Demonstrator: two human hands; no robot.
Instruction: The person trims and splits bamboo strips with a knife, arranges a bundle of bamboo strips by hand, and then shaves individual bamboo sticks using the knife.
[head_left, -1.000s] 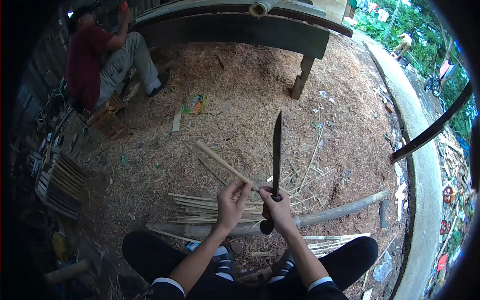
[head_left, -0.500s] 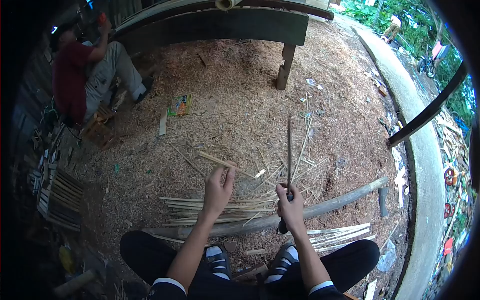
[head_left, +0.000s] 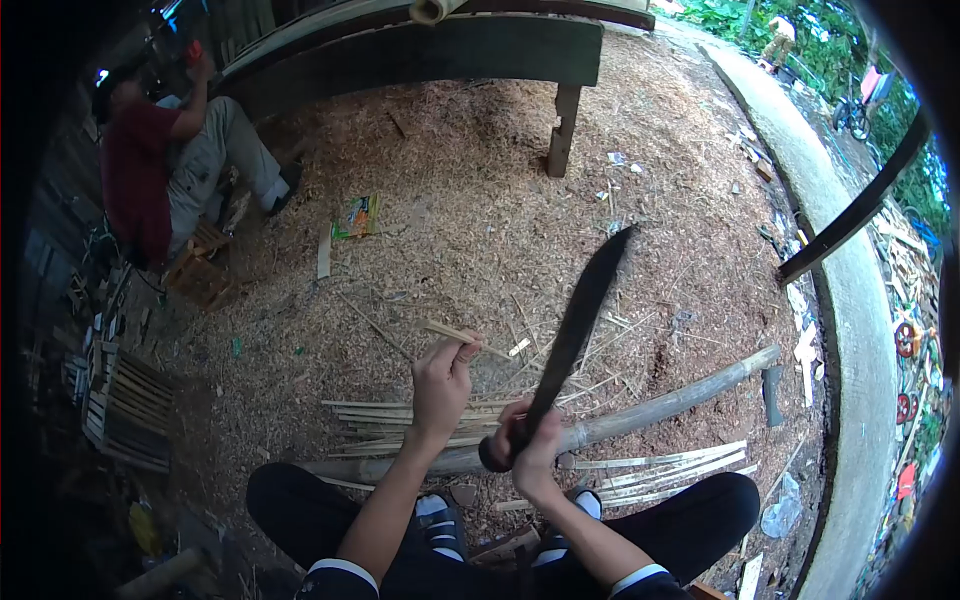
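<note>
Between the fingers of my left hand [head_left: 441, 385] is a short, pale bamboo strip [head_left: 452, 331], its far end pointing up and left. My right hand [head_left: 529, 440] is closed round the dark handle of a machete [head_left: 578, 325], whose broad blade tilts up and to the right. Below both hands a long bamboo pole [head_left: 660, 410] lies across the ground in front of my feet. Thin split bamboo strips [head_left: 385, 416] lie beyond the pole on the left, and more strips [head_left: 670, 472] lie nearer my right knee.
A person in a red shirt [head_left: 140, 165] sits at the upper left, beside a wooden bench [head_left: 430, 55]. A dark post [head_left: 860, 215] slants at the right before a concrete kerb [head_left: 850, 390]. A slatted wooden crate [head_left: 135, 410] stands at the left. Another person [head_left: 780, 40] is far off.
The strip in my left hand has come away from my right hand and swung round. My right hand has shifted left, with the machete tipping rightward. The view has moved slightly.
</note>
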